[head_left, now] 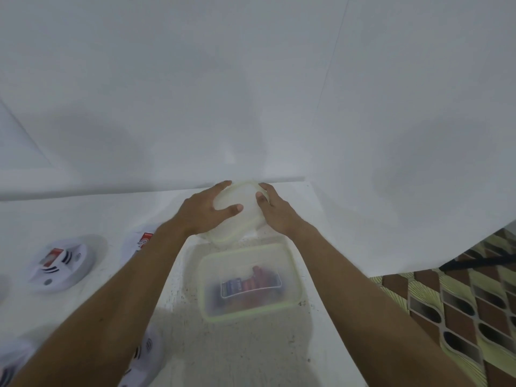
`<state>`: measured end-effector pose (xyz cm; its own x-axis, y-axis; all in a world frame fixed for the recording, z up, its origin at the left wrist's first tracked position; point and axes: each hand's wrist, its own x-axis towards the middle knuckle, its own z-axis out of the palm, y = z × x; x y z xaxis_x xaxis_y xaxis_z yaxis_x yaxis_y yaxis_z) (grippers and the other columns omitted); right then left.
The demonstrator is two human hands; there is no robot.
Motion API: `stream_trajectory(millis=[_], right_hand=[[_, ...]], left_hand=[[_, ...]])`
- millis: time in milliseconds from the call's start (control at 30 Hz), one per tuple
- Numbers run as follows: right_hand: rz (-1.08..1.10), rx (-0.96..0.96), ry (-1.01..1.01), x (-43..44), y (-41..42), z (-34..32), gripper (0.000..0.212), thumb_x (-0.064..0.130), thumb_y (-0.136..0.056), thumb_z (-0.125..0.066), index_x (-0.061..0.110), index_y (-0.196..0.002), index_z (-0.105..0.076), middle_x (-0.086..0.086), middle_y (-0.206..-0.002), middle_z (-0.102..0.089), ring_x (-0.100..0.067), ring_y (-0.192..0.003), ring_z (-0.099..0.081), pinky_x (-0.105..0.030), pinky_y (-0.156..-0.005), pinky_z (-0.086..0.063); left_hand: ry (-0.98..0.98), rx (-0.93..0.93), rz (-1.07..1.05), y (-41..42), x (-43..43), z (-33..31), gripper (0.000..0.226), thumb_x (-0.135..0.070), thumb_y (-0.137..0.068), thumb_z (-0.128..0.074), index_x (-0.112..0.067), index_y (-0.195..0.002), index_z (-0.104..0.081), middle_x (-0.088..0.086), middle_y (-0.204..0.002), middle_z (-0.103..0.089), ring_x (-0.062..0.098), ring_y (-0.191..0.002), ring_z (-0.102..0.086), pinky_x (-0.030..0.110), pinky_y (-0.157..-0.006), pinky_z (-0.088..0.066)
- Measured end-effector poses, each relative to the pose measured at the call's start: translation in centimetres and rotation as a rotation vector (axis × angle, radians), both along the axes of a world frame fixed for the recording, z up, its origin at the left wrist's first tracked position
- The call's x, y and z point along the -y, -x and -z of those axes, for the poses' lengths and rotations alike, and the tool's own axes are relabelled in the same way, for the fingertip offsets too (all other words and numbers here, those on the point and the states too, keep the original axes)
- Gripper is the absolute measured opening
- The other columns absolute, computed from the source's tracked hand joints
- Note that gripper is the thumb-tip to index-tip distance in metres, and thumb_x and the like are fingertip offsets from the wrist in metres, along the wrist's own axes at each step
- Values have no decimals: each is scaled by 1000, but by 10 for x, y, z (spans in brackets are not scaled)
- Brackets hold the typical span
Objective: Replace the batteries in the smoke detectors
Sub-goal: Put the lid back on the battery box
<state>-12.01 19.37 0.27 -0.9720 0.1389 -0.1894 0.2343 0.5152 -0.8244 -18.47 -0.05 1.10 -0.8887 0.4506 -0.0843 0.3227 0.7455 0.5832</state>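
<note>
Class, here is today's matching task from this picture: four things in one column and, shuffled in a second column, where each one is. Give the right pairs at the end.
Things
1. batteries
2. smoke detector
3. pale container
4. patterned floor

Places
A. at the left on the table
B. gripped between the left hand and the right hand
C. beyond the table's right edge
D. inside the green-rimmed box

Pairs: 1-D, 2-A, 3-B, 4-C

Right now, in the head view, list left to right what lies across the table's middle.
Smoke detector → second smoke detector, partly hidden → clear container of batteries → patterned floor.
</note>
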Motion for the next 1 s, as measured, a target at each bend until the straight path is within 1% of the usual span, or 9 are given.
stream_trajectory(millis=[133,367,533,667,767,833,900,967,1000], right_hand=[[6,-18,7,0,1,3,50,52,-105,-28,30,-150,-30,-5,-138,-57,-27,-126,-54,-46,-110,-40],[2,-39,-8,1,2,4,50,48,-107,-26,25,-152,-28,-6,-138,-56,-27,-126,-53,-47,-110,-40],[-6,-34,-26,2,0,2,51,44,-108,-25,22,-154,-26,-7,-139,-55,-27,-126,-53,-42,-109,-40],[-4,-29,-16,3,-3,0,50,43,-109,-24,22,-154,-27,-5,-142,-53,-25,-128,-51,-39,-109,-39],[33,6,33,4,-4,-1,47,42,-108,-25,26,-152,-29,-3,-138,-54,-25,-126,-51,-42,-110,-40],[70,55,86,3,-4,-4,46,40,-108,-25,27,-151,-30,-4,-140,-52,-25,-126,-51,-44,-109,-41],[98,95,121,1,-6,-7,43,34,-108,-26,25,-149,-33,-4,-138,-51,-23,-120,-51,-39,-102,-43],[122,112,140,1,-11,-10,42,29,-107,-27,23,-148,-35,-2,-134,-51,-22,-115,-50,-34,-95,-41],[135,111,146,1,-15,-10,42,28,-107,-27,23,-147,-36,-2,-134,-51,-22,-115,-50,-33,-94,-40]], left_hand=[[-2,8,-16,-3,0,-2,76,-75,-79,-52,-45,-146,-33,-11,-152,-40,20,-136,-43,36,-108,-31],[-52,1,-38,-3,0,-2,75,-74,-76,-58,-44,-143,-40,-13,-151,-42,18,-137,-42,37,-111,-30],[-92,41,-59,-1,0,-1,73,-73,-75,-62,-43,-140,-44,-10,-147,-46,20,-133,-45,36,-107,-34],[-115,83,-61,-3,2,-2,74,-73,-74,-64,-44,-139,-44,-9,-148,-46,19,-133,-44,36,-106,-35],[-121,97,-65,-4,1,-3,75,-72,-72,-65,-44,-139,-44,-9,-148,-45,19,-133,-44,35,-105,-36],[-127,87,-99,-5,-1,-3,81,-71,-69,-69,-38,-139,-46,-7,-147,-47,18,-131,-46,32,-101,-37],[-131,100,-217,-9,-4,-3,96,-73,-64,-72,-27,-143,-43,0,-147,-46,21,-131,-46,31,-98,-37],[-103,108,-371,-17,-5,-3,114,-78,-57,-72,-17,-146,-35,8,-146,-42,28,-132,-44,38,-101,-40],[-91,108,-434,-22,-5,-3,120,-81,-54,-71,-15,-145,-32,11,-144,-42,31,-130,-46,42,-100,-43]])
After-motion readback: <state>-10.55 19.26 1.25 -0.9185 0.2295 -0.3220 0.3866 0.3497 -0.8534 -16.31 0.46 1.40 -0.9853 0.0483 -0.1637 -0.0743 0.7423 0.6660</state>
